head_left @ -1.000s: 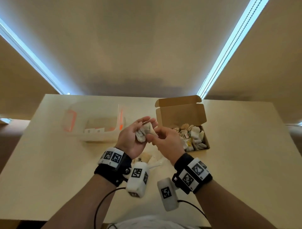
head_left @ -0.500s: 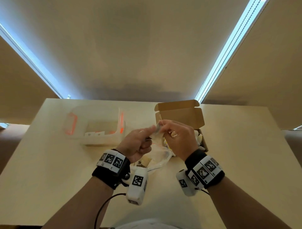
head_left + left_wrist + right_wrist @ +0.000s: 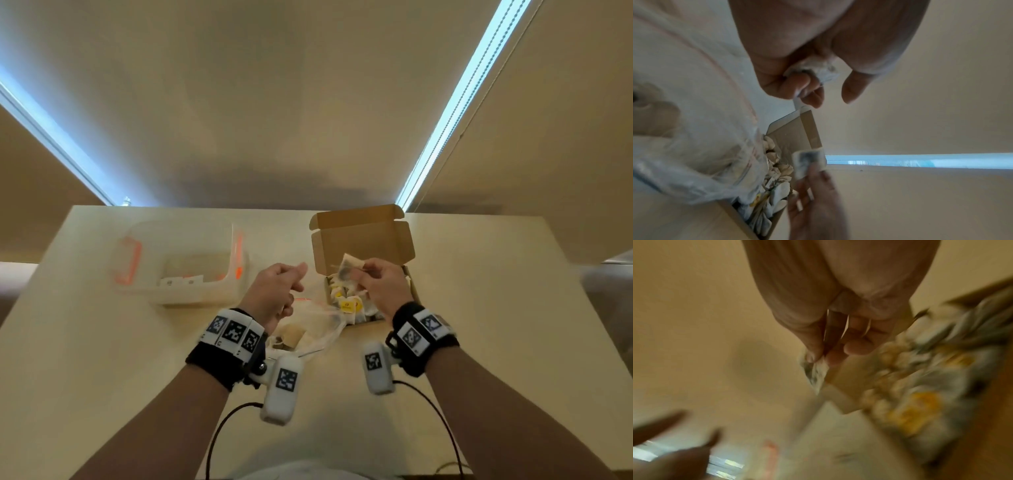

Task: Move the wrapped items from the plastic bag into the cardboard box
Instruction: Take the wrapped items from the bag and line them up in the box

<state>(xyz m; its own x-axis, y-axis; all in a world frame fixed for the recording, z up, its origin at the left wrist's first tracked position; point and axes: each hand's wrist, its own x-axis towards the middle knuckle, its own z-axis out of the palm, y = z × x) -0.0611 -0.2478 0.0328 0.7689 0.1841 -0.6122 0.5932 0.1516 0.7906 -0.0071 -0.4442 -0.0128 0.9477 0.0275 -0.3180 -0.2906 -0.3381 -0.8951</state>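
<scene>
Going left to right: a clear plastic tub (image 3: 191, 274) with orange latches sits at the far left of the table (image 3: 102, 342), just parked there and not involved.

Next over, the left hand (image 3: 274, 291). A second ago both hands were bunched together in the middle working on one crumpled wrapper, and half a second ago they were pulling something apart between them. Now they've split. The left one has drifted back over the plastic bag (image 3: 308, 329), which lies flat on the table right in front of the box with a few packets still in it. From the wrist view its fingers are curled round a scrunched bit of white wrapping (image 3: 813, 69), so it isn't empty.

Then the right hand (image 3: 380, 287), which has swung over the cardboard box (image 3: 363, 240). It's pinching one flat wrapped packet (image 3: 349, 267) between thumb and fingertips, up in the air above the open box, not dropped yet. The box already holds a decent pile.

So the handoff's done, and I'd guess this packet is about to go in. Bag still isn't empty, so more rounds to come.
</scene>
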